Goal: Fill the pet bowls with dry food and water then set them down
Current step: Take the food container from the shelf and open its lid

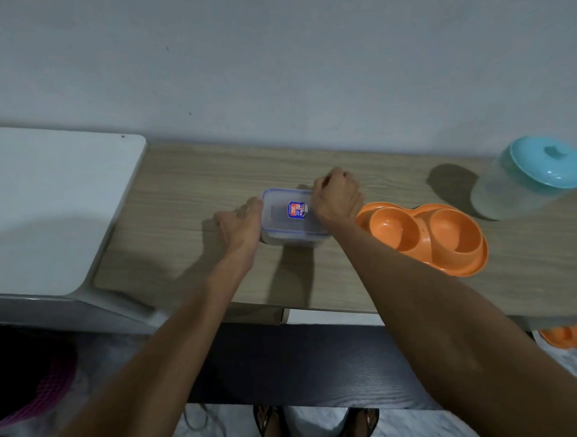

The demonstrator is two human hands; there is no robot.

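**Opening the food container: first step of filling**

At the centre of the frame you are working on the clear container (292, 218), a rectangular, hard-plastic box with rounded corners, a blue seal line round its lid and a small printed label. It is standing on the wood-grain counter (344, 278) with its lid on.

Your left hand (241, 226) is gripping the box's left wall, fingers curled down its side. Your right hand (336, 200) is curling over the far right corner of the lid; its fingertips are hidden behind the knuckles.

Just right of the box, the orange double bowl (479, 258) is lying flat: smooth, glossy moulded plastic, two round wells, both empty. At upper right, a translucent jug (522, 187) with a turquoise domed lid is waiting.

Judged from this, neither food nor water is in. The next move is likely calling for releasing the lid's clips while your left hand is bracing the box against sliding on the smooth counter.
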